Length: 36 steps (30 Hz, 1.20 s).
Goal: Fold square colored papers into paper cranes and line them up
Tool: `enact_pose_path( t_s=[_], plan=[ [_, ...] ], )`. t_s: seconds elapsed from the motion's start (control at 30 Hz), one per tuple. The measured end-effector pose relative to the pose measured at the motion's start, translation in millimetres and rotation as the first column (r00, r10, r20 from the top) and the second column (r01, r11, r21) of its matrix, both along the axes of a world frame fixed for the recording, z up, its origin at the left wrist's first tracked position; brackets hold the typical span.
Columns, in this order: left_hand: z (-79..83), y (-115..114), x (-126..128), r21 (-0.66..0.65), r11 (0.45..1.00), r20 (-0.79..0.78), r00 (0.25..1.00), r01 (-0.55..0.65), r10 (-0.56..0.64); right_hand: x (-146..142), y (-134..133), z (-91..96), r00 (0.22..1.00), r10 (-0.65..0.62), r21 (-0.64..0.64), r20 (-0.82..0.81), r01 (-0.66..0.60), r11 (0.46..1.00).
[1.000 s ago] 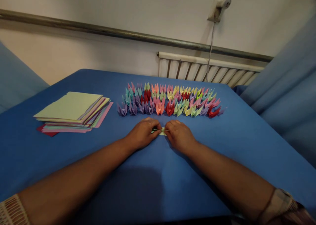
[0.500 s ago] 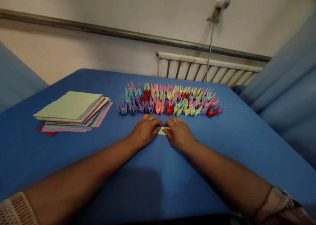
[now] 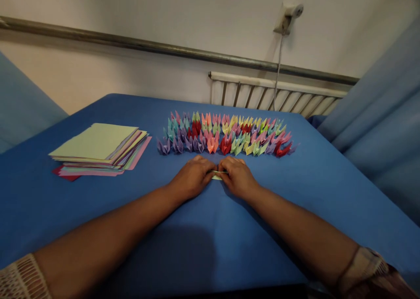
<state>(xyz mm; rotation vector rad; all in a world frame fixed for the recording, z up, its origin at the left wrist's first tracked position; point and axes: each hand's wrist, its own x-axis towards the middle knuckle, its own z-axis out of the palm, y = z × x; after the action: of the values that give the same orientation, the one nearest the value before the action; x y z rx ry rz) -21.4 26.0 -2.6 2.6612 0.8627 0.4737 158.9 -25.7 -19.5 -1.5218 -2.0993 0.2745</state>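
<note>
My left hand (image 3: 193, 176) and my right hand (image 3: 236, 175) meet on the blue table (image 3: 210, 229), fingers curled and pressed onto a small pale green folded paper (image 3: 217, 175). Only a sliver of the paper shows between my fingertips. Just beyond my hands stand rows of several small folded paper cranes (image 3: 226, 135) in purple, red, pink, yellow and green. To the left lies a stack of coloured paper sheets (image 3: 100, 148) with a pale green sheet on top.
A white radiator (image 3: 278, 93) and a metal rail (image 3: 164, 49) run along the wall behind the table. A cable hangs from a wall socket (image 3: 287, 16). Blue curtains hang at the right (image 3: 383, 115) and far left.
My hands have drawn closer together over the folded paper, covering more of it. The view has tilted slightly.
</note>
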Motion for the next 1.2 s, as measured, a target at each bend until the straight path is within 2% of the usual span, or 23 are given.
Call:
enact_pose_path(
  t_s=[0.07, 0.13, 0.17, 0.2, 0.27, 0.3, 0.37, 0.43, 0.5, 0.6, 0.67, 0.77, 0.83, 0.97, 1.07, 1.2],
  plan=[
    [3.2, -4, -1, -0.074, 0.996, 0.074, 0.996, -0.054, 0.06, -1, -2, 0.8, 0.992, 0.035, 0.089, -0.118, -0.025, 0.996],
    [4.1, -9, 1, -0.216, 0.967, 0.218, 0.958, -0.138, 0.186, -3, -2, -0.5, 0.925, 0.001, 0.125, -0.38, 0.051, 0.991],
    [3.7, -11, 2, -0.317, 0.934, 0.299, 0.917, -0.167, 0.265, -6, -1, -2.0, 0.842, -0.036, 0.097, -0.539, 0.104, 0.99],
    [3.0, -13, 4, -0.425, 0.888, 0.367, 0.863, -0.176, 0.346, -8, 0, -3.7, 0.723, -0.076, 0.03, -0.687, 0.132, 0.991],
    [1.2, -16, 8, -0.597, 0.788, 0.448, 0.753, -0.149, 0.481, -15, 2, -7.1, 0.484, -0.139, -0.114, -0.864, 0.079, 0.99],
    [0.7, -18, 9, -0.657, 0.744, 0.467, 0.71, -0.121, 0.527, -18, 2, -8.4, 0.417, -0.154, -0.159, -0.896, 0.024, 0.987],
    [1.3, -22, 12, -0.738, 0.672, 0.474, 0.659, -0.065, 0.584, -23, 2, -10.0, 0.369, -0.147, -0.186, -0.918, -0.074, 0.98],
    [3.4, -25, 13, -0.788, 0.615, 0.456, 0.645, -0.027, 0.613, -25, 1, -11.1, 0.375, -0.124, -0.172, -0.919, -0.098, 0.98],
    [5.9, -27, 13, -0.805, 0.594, 0.436, 0.663, -0.016, 0.608, -23, 1, -12.5, 0.39, -0.125, -0.162, -0.912, -0.062, 0.985],
    [8.0, -26, 11, -0.787, 0.617, 0.419, 0.713, -0.025, 0.562, -16, 2, -15.0, 0.443, -0.136, -0.166, -0.886, -0.028, 0.986],
    [8.1, -24, 10, -0.773, 0.634, 0.419, 0.726, -0.031, 0.546, -12, 2, -15.9, 0.507, -0.118, -0.161, -0.854, -0.042, 0.986],
    [8.1, -23, 9, -0.779, 0.626, 0.417, 0.727, -0.022, 0.545, -9, 0, -15.3, 0.596, -0.078, -0.148, -0.799, -0.07, 0.986],
    [8.8, -23, 8, -0.798, 0.603, 0.409, 0.726, -0.009, 0.552, -9, -1, -13.9, 0.587, -0.08, -0.153, -0.805, -0.076, 0.985],
    [10.5, -23, 7, -0.815, 0.579, 0.404, 0.729, 0.013, 0.553, -12, -3, -11.7, 0.521, -0.118, -0.172, -0.846, -0.057, 0.983],
    [8.7, -22, 6, -0.796, 0.605, 0.386, 0.752, -0.02, 0.533, -11, -3, -11.5, 0.539, -0.123, -0.167, -0.833, -0.033, 0.985],
    [3.1, -18, 7, -0.714, 0.698, 0.442, 0.744, -0.047, 0.501, -12, -4, -11.8, 0.557, -0.112, -0.159, -0.823, -0.038, 0.987]
  ],
)
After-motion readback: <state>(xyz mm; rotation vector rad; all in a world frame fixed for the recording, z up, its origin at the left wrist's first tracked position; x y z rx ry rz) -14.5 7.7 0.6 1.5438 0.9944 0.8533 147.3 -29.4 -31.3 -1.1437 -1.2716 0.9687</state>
